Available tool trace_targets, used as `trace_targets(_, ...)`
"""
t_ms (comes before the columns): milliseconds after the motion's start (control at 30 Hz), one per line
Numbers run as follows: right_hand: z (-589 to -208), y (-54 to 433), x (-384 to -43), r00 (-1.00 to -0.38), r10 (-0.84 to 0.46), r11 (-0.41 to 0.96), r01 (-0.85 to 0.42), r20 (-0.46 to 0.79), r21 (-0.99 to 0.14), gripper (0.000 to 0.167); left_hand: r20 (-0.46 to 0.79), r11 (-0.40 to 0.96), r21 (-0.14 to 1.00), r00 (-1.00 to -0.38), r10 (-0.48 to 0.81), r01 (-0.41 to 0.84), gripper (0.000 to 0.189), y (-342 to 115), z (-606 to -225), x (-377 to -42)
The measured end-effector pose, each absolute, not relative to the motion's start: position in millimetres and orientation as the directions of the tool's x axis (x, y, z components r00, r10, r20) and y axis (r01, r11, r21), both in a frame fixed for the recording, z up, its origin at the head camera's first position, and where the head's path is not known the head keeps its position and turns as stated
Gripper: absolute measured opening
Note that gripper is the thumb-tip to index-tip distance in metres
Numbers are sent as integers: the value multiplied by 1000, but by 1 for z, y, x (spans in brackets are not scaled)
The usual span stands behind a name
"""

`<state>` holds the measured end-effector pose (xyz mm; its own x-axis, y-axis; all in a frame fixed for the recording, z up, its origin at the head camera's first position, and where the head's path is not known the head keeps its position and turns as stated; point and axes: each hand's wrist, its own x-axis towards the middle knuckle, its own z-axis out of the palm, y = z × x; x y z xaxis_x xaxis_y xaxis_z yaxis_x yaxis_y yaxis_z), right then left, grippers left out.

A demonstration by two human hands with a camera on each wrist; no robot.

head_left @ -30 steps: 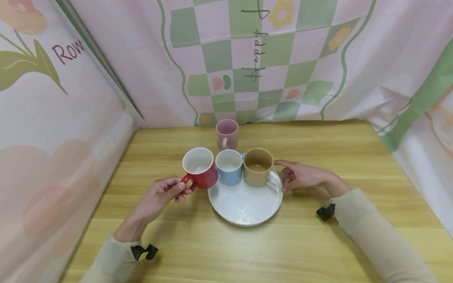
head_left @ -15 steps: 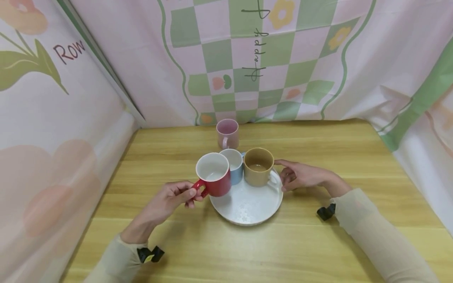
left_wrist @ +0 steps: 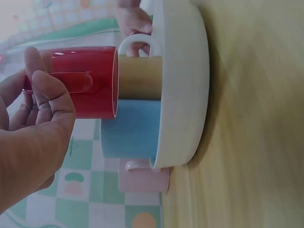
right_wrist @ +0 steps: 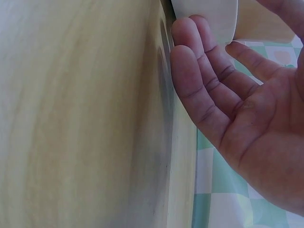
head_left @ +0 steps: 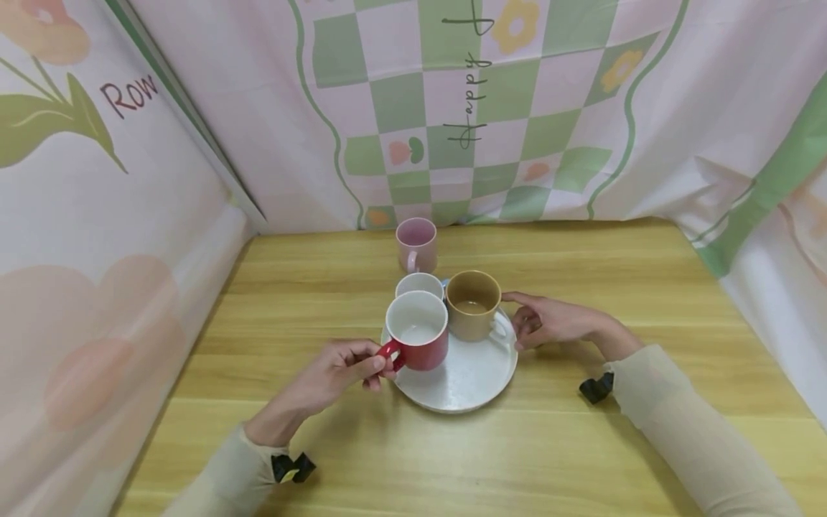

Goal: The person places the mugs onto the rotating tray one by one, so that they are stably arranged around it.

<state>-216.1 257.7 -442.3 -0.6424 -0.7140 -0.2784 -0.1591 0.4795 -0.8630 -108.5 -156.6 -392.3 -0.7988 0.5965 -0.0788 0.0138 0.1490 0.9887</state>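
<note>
My left hand (head_left: 352, 370) pinches the handle of a red mug (head_left: 429, 352) with a white inside. The mug is upright, raised over the white round plate (head_left: 465, 391). In the left wrist view, a gap shows between the red mug's base (left_wrist: 114, 83) and the plate's rim (left_wrist: 185, 85). A light blue mug (left_wrist: 130, 130) and a tan mug (head_left: 470, 323) with a white handle stand side by side on the plate's far part. From the head, the red mug hides most of the blue one. My right hand (head_left: 549, 322) rests its loosely bent fingers at the plate's right edge.
A pink mug (head_left: 416, 251) stands on the wooden table (head_left: 310, 266) behind the plate, near the back curtain (head_left: 446, 108). Another printed cloth (head_left: 84, 323) walls the left side. White cloth (head_left: 775, 301) hangs on the right.
My left hand has carried the red mug rightward and nearer the person, from the plate's left edge to over the plate, in front of the blue mug. My right hand stays put.
</note>
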Motion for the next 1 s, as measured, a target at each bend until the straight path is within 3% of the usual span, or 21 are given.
trace_targets(633,-444,259,-216,-639,-727,448,-165,-251,-879,95,-113,179,984,-713,692,18,22,-114,-417,-114)
trace_targets(1000,-443,259,-216,-634,-735,431,-162,-241,-887,93,-142,138,989,-684,716,-60,21,-100,-429,-118)
